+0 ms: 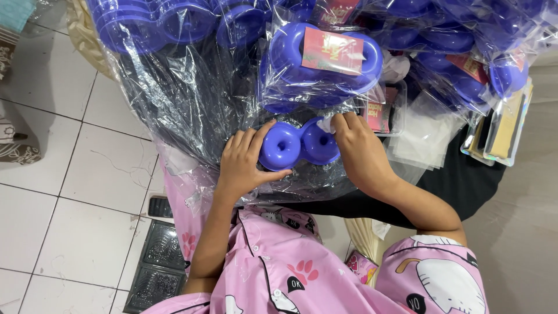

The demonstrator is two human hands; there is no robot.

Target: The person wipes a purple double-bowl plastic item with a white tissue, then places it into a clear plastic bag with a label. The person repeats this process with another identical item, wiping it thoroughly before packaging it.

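Left hand [247,160] and right hand [360,152] pinch blue double-cup piece [298,145], hemmed by bagged stock [325,64].

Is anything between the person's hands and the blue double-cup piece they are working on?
Nothing visible. The left hand grips the blue double-cup piece directly at its left cup, and the right hand touches its right cup, fingertips by a bit of white material at the rim. Clear plastic bags lie behind and under it, not between.

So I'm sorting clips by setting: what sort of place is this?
Probably a home packing spot on a white tiled floor: both hands hold a blue plastic double-ring piece, beside bagged, labelled blue pieces and a stack of empty clear bags.
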